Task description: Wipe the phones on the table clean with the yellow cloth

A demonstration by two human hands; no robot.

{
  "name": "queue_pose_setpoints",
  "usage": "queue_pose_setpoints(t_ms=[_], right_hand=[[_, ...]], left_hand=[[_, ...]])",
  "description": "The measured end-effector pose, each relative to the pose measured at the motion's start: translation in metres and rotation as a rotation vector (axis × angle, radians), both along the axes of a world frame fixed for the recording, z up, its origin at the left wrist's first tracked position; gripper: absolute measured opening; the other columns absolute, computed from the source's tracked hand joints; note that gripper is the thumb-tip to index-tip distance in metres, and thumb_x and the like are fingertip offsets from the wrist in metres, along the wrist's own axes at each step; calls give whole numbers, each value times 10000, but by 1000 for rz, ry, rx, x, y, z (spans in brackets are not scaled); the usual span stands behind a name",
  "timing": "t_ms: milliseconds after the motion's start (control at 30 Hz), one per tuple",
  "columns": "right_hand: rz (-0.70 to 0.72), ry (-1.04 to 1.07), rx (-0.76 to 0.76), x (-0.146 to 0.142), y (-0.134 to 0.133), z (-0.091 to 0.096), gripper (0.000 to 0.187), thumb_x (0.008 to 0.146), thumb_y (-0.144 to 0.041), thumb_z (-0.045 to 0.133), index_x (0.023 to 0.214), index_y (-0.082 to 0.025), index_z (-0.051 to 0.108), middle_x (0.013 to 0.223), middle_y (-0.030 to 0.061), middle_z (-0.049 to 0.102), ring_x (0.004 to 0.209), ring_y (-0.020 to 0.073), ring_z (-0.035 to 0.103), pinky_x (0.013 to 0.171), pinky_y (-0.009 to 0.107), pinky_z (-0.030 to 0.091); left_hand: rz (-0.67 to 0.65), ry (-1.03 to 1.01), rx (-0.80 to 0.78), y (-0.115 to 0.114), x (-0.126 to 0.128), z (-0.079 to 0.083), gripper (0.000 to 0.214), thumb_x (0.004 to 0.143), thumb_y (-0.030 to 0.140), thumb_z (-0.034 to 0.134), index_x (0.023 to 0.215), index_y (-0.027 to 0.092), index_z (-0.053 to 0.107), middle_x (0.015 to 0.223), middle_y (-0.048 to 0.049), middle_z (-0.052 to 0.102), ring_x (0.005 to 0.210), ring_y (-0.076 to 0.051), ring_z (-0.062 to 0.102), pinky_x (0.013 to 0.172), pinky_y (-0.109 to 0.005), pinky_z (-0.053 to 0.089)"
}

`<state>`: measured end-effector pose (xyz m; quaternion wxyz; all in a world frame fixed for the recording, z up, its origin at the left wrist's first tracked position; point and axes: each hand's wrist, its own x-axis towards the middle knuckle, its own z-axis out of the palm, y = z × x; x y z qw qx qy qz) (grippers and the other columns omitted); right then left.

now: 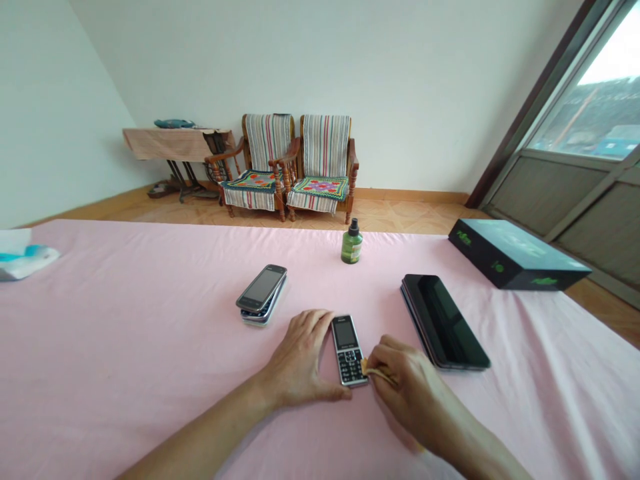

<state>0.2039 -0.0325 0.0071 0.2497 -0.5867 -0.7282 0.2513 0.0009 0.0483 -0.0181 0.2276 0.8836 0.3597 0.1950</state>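
Observation:
A silver-and-black keypad mobile phone (pixel 349 353) lies face up on the pink cloth in front of me. My left hand (pixel 303 360) braces it from the left, fingertips at its top corner and thumb by its bottom edge. Pinched in my right hand (pixel 400 377) is a folded yellowish cloth (pixel 375 371), which touches the phone's right edge near the keys. To the left is a small stack of phones (pixel 263 293), a touchscreen one on top. On the right, a large black tablet (pixel 445 323) rests on another flat device.
A green spray bottle (pixel 352 243) with a black top stands beyond the phone. At the right back lies a black box (pixel 520 257) with green lettering. A white-and-blue packet (pixel 25 257) sits at the left edge. Two wooden chairs (pixel 325 153) stand past the pink-covered surface (pixel 150 333).

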Motion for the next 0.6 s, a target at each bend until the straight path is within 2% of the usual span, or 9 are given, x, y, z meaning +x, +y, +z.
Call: queue_pose_setpoints(t_ms=[267,500,600], right_hand=[[7,-15,6,-4,0,-7,222,721,37,467,701,-168,550,747,12,543,696,149,526,614,258,332],[80,28,37,-20,-5,-12,223,776,29,495,689,-166,560,791,25,563,740,152,528,628,254,341],[97,16,57,-26,-5,-14,232,792,31,503,684,-163,567,803,29,566,761,154,531,641,255,349]], left_hand=[[-3,13,-12,1,0,-2,1151,451,695,823,1386,187,382,1339,-153,463,1223,-382,423,1048,-521,338],[-20,39,-13,1,1,4,1105,474,575,858,1385,189,365,1360,-147,450,1241,-372,407,1066,-509,315],[-22,34,-8,1,1,3,1093,484,589,850,1376,181,368,1349,-151,460,1234,-365,415,1064,-502,319]])
